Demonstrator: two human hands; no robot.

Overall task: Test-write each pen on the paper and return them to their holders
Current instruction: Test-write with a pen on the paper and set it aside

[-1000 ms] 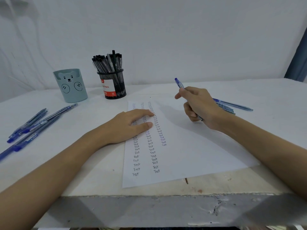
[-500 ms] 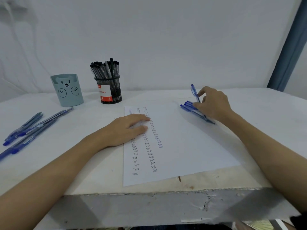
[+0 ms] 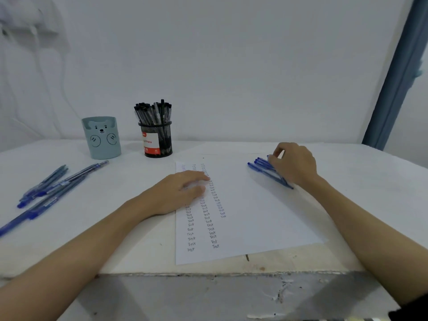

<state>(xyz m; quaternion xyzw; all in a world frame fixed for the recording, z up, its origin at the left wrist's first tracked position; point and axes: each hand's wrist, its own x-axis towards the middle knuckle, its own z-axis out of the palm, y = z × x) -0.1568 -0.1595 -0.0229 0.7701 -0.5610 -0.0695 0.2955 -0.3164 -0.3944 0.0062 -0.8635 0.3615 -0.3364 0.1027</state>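
Observation:
A white sheet of paper (image 3: 254, 216) with columns of handwritten "Test" lies in front of me. My left hand (image 3: 183, 191) rests flat on its left part, fingers straight. My right hand (image 3: 294, 163) sits over a small bunch of blue pens (image 3: 259, 166) at the paper's far right edge. Its thumb and forefinger pinch the end of one of them, held low among the others. More blue pens (image 3: 51, 188) lie loose on the table at the far left.
A pale blue bear-faced holder (image 3: 102, 137) stands at the back left. Beside it is a black mesh holder (image 3: 158, 142) full of black pens (image 3: 152, 112). The table's worn front edge (image 3: 208, 274) runs close below the paper. A white wall is behind.
My right hand carried the blue pen from above the paper to the bunch at the right and lowered it there. My left hand stayed on the paper.

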